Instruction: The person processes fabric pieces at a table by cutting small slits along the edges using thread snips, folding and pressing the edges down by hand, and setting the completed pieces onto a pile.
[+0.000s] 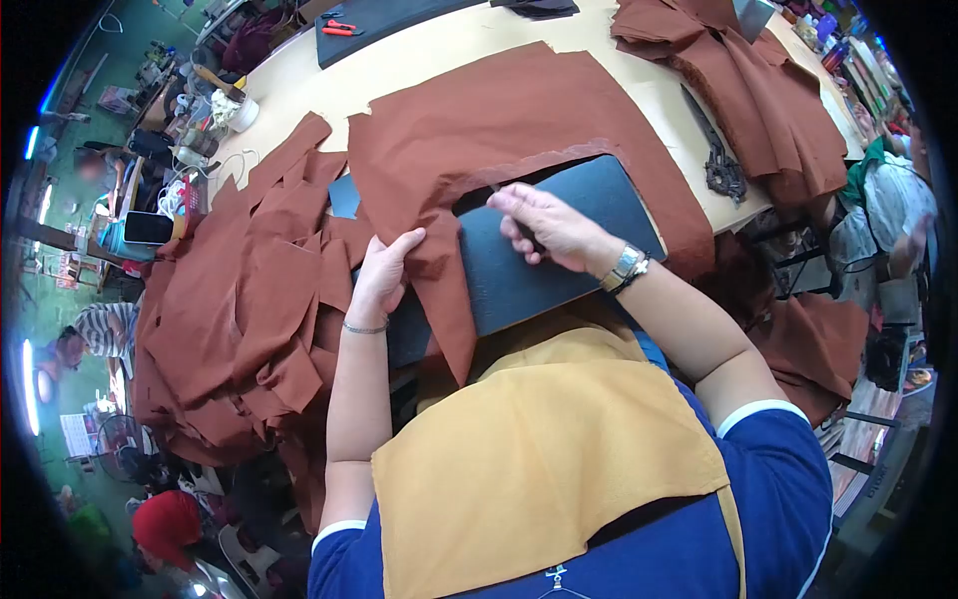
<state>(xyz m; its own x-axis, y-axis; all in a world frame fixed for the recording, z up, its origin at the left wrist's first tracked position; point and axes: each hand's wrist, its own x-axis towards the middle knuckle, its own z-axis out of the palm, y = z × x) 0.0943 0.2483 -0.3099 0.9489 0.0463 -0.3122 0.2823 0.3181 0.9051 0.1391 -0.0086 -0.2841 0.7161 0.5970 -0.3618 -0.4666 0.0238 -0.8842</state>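
Both forearms reach forward, left hand (382,275) and right hand (547,226) with fingers curled.

Bright, even light is falling across the table (469,40), casting only soft shadows. The fisheye lens is bending everything toward dark corners, tube lamps (27,384) are glaring at left, and the edges are blurring.

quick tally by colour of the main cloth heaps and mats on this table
Brown cloth heaps: 3, the left pile, the held piece, the far-right pile
Dark mats: 2, near mat, far mat
Mustard cloth: 1
Total: 6
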